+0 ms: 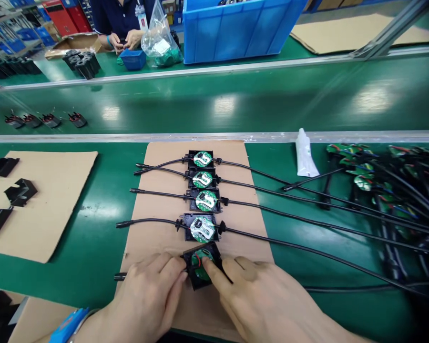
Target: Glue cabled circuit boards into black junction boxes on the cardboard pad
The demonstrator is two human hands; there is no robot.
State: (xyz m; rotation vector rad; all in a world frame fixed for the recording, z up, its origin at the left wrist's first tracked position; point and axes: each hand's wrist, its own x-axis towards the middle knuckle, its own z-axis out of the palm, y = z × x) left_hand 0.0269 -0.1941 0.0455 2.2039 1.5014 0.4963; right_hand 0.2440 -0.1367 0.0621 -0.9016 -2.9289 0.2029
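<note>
Open black housing (213,249) with round green circuit board (199,273): lower centre of frame, askew. Left hand (150,286): fingers clamped on black cable (120,277) at housing's left edge. Right hand (259,293): index finger on board; cannot tell whether remaining fingers grip. Four similar housings (205,200) above, centre

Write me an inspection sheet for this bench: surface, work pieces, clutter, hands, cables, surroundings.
Surface: green bench, cardboard sheet under the work.
Work pieces: four housings with white-patched boards in a column; a fifth housing, tilted, nearest the person.
Clutter: white tube; cable pile at right.
Hands: right hand, index finger on the fifth's board; left hand at its left edge, grip partly hidden.
Cables: black cables run rightward from the four; two left ends cross.
Surroundings: blue crate, another person's hands beyond.
</note>
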